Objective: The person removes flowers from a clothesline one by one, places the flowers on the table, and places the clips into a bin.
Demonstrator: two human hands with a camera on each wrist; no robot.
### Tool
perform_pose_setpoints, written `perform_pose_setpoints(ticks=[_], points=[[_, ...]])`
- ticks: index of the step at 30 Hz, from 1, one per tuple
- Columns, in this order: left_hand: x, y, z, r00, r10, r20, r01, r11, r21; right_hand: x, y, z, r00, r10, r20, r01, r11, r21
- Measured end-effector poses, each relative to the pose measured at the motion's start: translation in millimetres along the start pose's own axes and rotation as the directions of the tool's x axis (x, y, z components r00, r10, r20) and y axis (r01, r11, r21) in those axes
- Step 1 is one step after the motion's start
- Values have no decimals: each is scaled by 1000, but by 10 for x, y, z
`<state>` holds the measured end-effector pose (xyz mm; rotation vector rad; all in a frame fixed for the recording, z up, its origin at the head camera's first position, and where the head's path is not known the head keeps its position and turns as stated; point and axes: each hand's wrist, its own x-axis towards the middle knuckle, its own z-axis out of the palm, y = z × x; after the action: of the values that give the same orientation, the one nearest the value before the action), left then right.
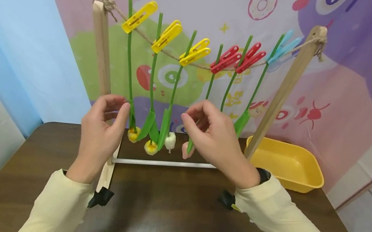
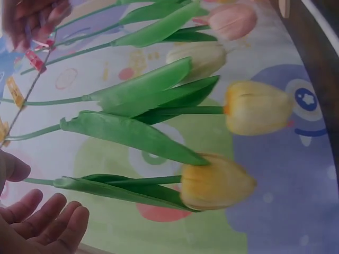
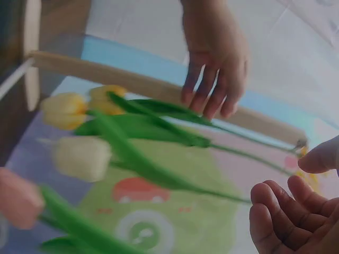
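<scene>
Artificial tulips hang head-down from a twine line point(image 1: 171, 55), held by clothespins in yellow point(image 1: 139, 17), red point(image 1: 226, 60) and light blue point(image 1: 284, 50). My left hand point(image 1: 103, 128) is beside the leftmost yellow tulip point(image 2: 218, 181), thumb and fingers apart and nothing between them. Near it hang a second yellow tulip point(image 1: 151, 147) and a white tulip point(image 1: 170, 140). My right hand point(image 1: 213, 137) is in front of the right-hand stems, loosely curved and holding nothing. It partly hides a pink tulip point(image 1: 185, 151). The blooms farther right are hidden behind this hand in the head view.
Two wooden posts point(image 1: 101, 48) carry the twine, with a white rod point(image 1: 165, 164) joining them low down. Black tape point(image 1: 101, 197) is at the left foot. A yellow basin point(image 1: 316, 179) sits behind the right post on the brown table point(image 1: 158, 222). Behind hangs a cartoon-printed cloth point(image 1: 201, 0).
</scene>
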<state>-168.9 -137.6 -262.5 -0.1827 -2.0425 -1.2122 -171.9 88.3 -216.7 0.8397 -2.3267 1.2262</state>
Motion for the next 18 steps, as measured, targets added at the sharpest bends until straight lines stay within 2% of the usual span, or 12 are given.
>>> perform_pose_setpoints(ticks=[4,7,13,18], points=[[79,48,22,1000,12,7,-12,1000,-2,192,-189,11,998,-62,-7,62,998,20],[156,84,34,1000,12,13,-12,1000,-1,362,-326,4,997,-79,-22,80,996,46],[307,147,41,1000,-7,11,7,1000,-12,659,-654,-54,999,-22,-26,25,991,132],[394,190,42,1000,10,12,-10,1000,-7,830,-913,-127,999,30,-38,-21,975,223]])
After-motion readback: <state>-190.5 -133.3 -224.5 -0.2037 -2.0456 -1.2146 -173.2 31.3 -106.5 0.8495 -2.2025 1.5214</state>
